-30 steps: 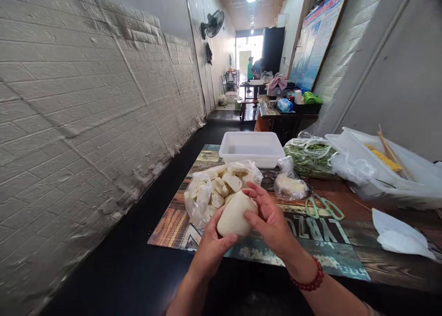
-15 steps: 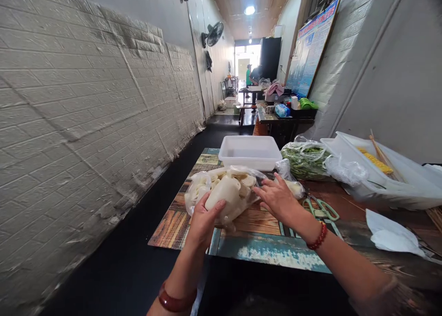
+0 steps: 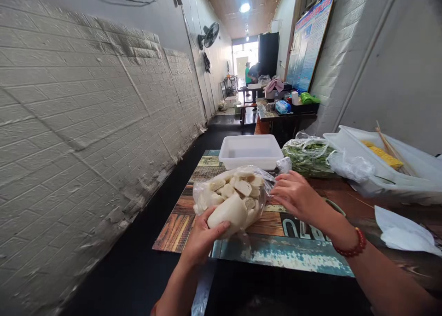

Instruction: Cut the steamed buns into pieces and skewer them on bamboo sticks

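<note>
My left hand (image 3: 202, 235) is closed round a smooth, oblong white steamed bun (image 3: 229, 214), thumb on top, at the near side of a clear plastic bag (image 3: 202, 198). Pale, thick cut pieces (image 3: 243, 188), apparently of bun too, fill the bag, whose mouth gapes upward. At the bag's right side my right hand (image 3: 297, 194) has its fingers bent together at the loose plastic edge. Their tips are partly hidden, but they seem to pinch it. The bag rests on a patterned wooden-look table (image 3: 176, 226).
Behind the bag stands a white plastic tub (image 3: 250, 161). To its right are a bag of green vegetables (image 3: 307, 157) and a larger white bin (image 3: 359, 138) with yellow food and sticks. A green scissors handle (image 3: 336, 207) shows behind my right forearm; white paper (image 3: 400, 231) lies right.
The bag's mouth has spread wider, showing more pieces. My right hand has shifted right, its spread fingers drawn together. My left hand still holds the bun, now a little lower.
</note>
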`<state>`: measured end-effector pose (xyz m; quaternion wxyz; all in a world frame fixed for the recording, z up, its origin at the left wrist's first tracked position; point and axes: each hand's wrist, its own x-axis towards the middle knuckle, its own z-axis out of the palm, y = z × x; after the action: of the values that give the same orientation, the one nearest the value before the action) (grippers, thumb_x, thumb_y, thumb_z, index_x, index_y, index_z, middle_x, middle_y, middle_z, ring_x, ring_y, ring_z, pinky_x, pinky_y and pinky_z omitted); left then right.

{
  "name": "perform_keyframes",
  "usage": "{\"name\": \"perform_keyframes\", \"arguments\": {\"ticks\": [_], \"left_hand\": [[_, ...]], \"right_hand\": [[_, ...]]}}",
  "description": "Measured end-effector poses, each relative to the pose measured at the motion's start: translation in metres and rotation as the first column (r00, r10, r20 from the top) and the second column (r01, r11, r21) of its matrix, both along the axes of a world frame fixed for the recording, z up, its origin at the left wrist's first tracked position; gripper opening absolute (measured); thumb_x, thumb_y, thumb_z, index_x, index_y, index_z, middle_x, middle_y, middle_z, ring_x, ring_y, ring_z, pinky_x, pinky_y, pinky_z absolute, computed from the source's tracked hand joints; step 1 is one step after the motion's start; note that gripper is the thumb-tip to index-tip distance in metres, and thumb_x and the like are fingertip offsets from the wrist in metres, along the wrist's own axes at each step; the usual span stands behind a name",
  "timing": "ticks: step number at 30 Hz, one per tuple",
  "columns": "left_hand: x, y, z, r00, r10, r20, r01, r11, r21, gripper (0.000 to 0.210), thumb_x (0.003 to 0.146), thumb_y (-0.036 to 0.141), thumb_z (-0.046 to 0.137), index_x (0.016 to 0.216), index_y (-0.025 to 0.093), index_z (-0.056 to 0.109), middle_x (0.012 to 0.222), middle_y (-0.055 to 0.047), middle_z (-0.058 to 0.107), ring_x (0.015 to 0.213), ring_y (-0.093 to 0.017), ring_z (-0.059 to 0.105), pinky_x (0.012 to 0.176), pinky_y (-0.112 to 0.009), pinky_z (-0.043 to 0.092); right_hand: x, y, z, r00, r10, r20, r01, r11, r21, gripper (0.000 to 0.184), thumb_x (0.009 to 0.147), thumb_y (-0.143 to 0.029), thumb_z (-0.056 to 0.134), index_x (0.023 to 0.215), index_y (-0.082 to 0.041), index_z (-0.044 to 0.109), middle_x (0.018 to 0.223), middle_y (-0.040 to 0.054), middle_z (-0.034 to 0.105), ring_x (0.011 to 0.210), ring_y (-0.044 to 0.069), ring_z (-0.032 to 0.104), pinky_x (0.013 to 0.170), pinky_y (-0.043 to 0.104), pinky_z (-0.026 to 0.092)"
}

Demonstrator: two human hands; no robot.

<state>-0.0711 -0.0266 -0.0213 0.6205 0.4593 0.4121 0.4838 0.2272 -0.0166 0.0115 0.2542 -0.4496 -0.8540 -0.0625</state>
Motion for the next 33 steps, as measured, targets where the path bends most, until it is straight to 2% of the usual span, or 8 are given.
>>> {"name": "perform_keyframes", "arguments": {"ticks": [4, 8, 12, 14, 19, 24, 30, 33], "left_hand": [[0.014, 0.008, 0.013, 0.986, 0.045, 0.159, -0.04, 0.999, -0.036, 0.054, 0.05, 0.034, 0.094, 0.096, 0.012, 0.077, 0.087, -0.009, 0.074, 0.075, -0.02, 0.065, 0.066, -0.025, 0.052], [0.029, 0.018, 0.018, 0.973, 0.09, 0.214, -0.072, 0.993, -0.088, 0.06, 0.05, 0.029, 0.094, 0.105, 0.015, 0.075, 0.097, -0.009, 0.075, 0.08, -0.02, 0.067, 0.07, -0.025, 0.054], [0.037, 0.023, 0.011, 0.975, 0.113, 0.189, -0.094, 0.99, -0.105, 0.067, 0.048, 0.027, 0.095, 0.11, 0.016, 0.074, 0.1, -0.009, 0.075, 0.082, -0.019, 0.067, 0.072, -0.026, 0.054], [0.039, 0.023, 0.007, 0.977, 0.124, 0.174, -0.108, 0.989, -0.096, 0.066, 0.048, 0.029, 0.095, 0.11, 0.015, 0.074, 0.1, -0.009, 0.075, 0.083, -0.019, 0.067, 0.072, -0.025, 0.054], [0.038, 0.023, 0.0, 0.979, 0.146, 0.142, -0.135, 0.987, -0.082, 0.065, 0.05, 0.032, 0.095, 0.109, 0.014, 0.074, 0.102, -0.01, 0.075, 0.084, -0.019, 0.067, 0.072, -0.024, 0.054], [0.024, 0.025, 0.004, 0.965, 0.208, 0.162, -0.19, 0.975, -0.116, 0.073, 0.048, 0.031, 0.095, 0.114, 0.013, 0.071, 0.101, -0.012, 0.075, 0.08, -0.021, 0.068, 0.07, -0.028, 0.056], [0.006, 0.041, 0.008, 0.935, 0.31, 0.17, -0.306, 0.951, -0.054, 0.072, 0.047, 0.03, 0.095, 0.113, 0.013, 0.069, 0.1, -0.009, 0.074, 0.079, -0.018, 0.066, 0.068, -0.024, 0.053], [-0.002, 0.05, 0.003, 0.928, 0.341, 0.151, -0.338, 0.94, -0.041, 0.072, 0.048, 0.03, 0.094, 0.113, 0.014, 0.069, 0.101, -0.008, 0.073, 0.082, -0.018, 0.066, 0.072, -0.026, 0.053]], "right_hand": [[-0.015, 0.007, 0.013, 0.972, 0.045, -0.231, -0.029, 0.997, 0.069, 0.038, 0.098, -0.028, 0.056, 0.134, -0.018, 0.057, 0.132, 0.0122, 0.064, 0.124, 0.024, 0.057, 0.108, 0.041, 0.044], [-0.023, 0.03, 0.007, 0.97, -0.204, -0.132, 0.205, 0.979, 0.0, 0.064, 0.088, -0.03, 0.07, 0.145, -0.013, 0.047, 0.138, 0.02, 0.059, 0.126, 0.033, 0.055, 0.105, 0.047, 0.044], [-0.022, 0.055, -0.002, 0.916, -0.356, -0.187, 0.328, 0.93, -0.164, 0.025, 0.093, -0.03, 0.061, 0.11, -0.017, 0.074, 0.096, 0.0133, 0.078, 0.091, 0.029, 0.071, 0.079, 0.037, 0.051], [-0.024, 0.066, 0.002, 0.892, -0.376, -0.252, 0.339, 0.923, -0.18, 0.029, 0.097, -0.031, 0.052, 0.092, -0.017, 0.077, 0.08, 0.0091, 0.077, 0.077, 0.025, 0.071, 0.069, 0.031, 0.048], [-0.033, 0.086, 0.021, 0.844, -0.366, -0.391, 0.33, 0.931, -0.158, 0.039, 0.1, -0.035, 0.043, 0.092, -0.019, 0.077, 0.068, 0.0021, 0.074, 0.062, 0.017, 0.067, 0.059, 0.023, 0.043], [-0.023, 0.077, 0.02, 0.834, -0.369, -0.41, 0.343, 0.929, -0.14, 0.03, 0.095, -0.032, 0.052, 0.089, -0.017, 0.078, 0.07, 0.0054, 0.074, 0.065, 0.021, 0.066, 0.062, 0.029, 0.045], [-0.045, 0.04, 0.035, 0.912, 0.034, -0.41, 0.037, 0.986, 0.163, 0.026, 0.098, -0.021, 0.049, 0.114, -0.017, 0.069, 0.1, 0.0099, 0.073, 0.095, 0.024, 0.066, 0.087, 0.036, 0.049], [-0.071, 0.03, 0.031, 0.918, 0.196, -0.343, -0.198, 0.98, 0.031, 0.024, 0.099, -0.015, 0.045, 0.11, -0.017, 0.067, 0.1, 0.0087, 0.072, 0.095, 0.021, 0.066, 0.086, 0.033, 0.051]]}}
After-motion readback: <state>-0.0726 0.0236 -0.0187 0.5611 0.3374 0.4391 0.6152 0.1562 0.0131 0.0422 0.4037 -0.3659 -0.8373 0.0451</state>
